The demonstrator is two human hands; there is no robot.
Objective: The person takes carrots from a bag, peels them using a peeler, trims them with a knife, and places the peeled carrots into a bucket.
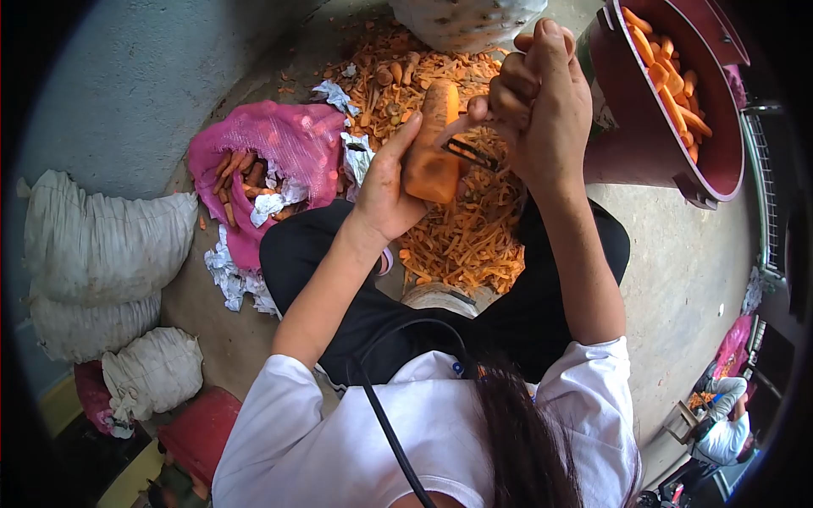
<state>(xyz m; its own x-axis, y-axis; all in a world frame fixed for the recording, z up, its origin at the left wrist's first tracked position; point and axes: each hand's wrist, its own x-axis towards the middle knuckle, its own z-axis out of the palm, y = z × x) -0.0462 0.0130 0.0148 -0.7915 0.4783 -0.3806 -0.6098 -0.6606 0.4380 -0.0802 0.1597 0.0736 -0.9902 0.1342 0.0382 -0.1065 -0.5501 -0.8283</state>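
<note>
A thick carrot [434, 173], partly peeled, is gripped in my left hand [389, 182], with the fingers mostly hidden behind it. My right hand [542, 110] is closed around the handle of a peeler [468, 152]. The peeler's black-edged blade lies close to the carrot's right side; whether it touches cannot be made out. Beneath both hands a heap of orange peelings [466, 245] covers the floor between my legs.
A pink mesh sack [296, 140] of carrots lies open at the left. At the upper right stands a maroon tub [627, 152] of peeled carrots. White sacks [106, 237] line the left wall. Another person [724, 436] sits at the lower right. A white sack [466, 21] stands beyond the peelings.
</note>
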